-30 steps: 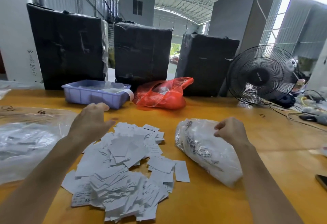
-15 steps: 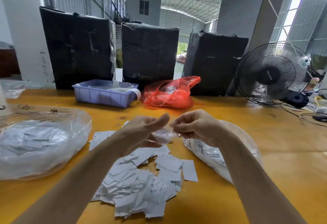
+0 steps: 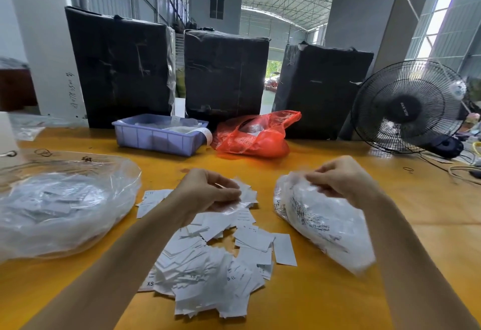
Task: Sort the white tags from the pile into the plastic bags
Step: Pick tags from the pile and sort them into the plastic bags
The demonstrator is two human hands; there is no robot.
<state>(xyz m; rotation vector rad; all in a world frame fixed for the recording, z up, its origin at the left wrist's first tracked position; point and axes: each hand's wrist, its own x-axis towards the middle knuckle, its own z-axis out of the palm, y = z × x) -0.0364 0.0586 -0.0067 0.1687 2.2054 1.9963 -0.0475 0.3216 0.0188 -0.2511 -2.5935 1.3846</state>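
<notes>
Clear, thin plastic is pinched in both hands: the left hand (image 3: 208, 191) has its fingers curled and its thumb pressed against a small see-through bag (image 3: 235, 206) that hangs over the far end of the pile, while the right hand (image 3: 341, 177) curls its fingers onto the top of a stuffed bag of tags (image 3: 320, 217) lying on its side to the right. Whether the left hand also holds a tag inside its bag is too blurred to tell. Below and between the forearms lies the pile of white tags (image 3: 208, 269), a loose heap of small paper rectangles, some printed with size letters such as XS, spread on the yellow table (image 3: 325, 303). One tag (image 3: 284, 249) lies flat at the right edge of the heap, just beside the stuffed bag. To the left, well apart from the pile, a large clear bag (image 3: 59, 207) holds more white tags and slumps open toward the camera. Farther back, a lilac plastic tray (image 3: 156, 138) sits near the table's far edge with a red plastic bag (image 3: 255, 135) just beside it on the right. Behind them stand three tall black wrapped boxes (image 3: 226, 74) in a row, and a black fan (image 3: 408, 107) stands at the right end of the table.
</notes>
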